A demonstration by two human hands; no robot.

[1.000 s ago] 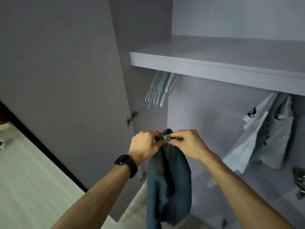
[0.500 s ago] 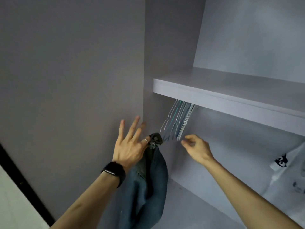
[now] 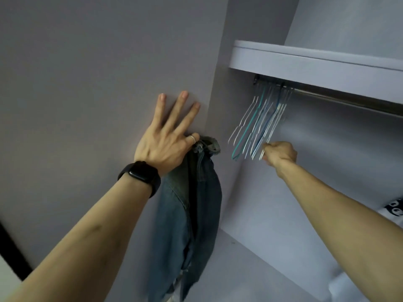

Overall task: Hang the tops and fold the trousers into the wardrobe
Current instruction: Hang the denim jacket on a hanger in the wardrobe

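A blue denim garment [image 3: 192, 216] hangs down in front of the open wardrobe. My left hand [image 3: 168, 138] pinches its top edge between thumb and ringed finger, the other three fingers spread against the door. Several thin wire hangers [image 3: 259, 127], white, teal and blue, hang bunched at the left end of the metal rail [image 3: 349, 100]. My right hand [image 3: 280, 152] is closed on the bottom of the rightmost hangers in that bunch.
The open wardrobe door [image 3: 98, 73] fills the left. A pale shelf [image 3: 316, 62] sits above the rail. A white top with black cartoon eyes [image 3: 392, 211] shows at the right edge. The wardrobe's back wall [image 3: 327, 160] lies behind the hangers.
Both hands held the denim garment together a second ago. My right hand let go, reached up to the hangers and closed on them. My left hand lifted the garment toward the door.
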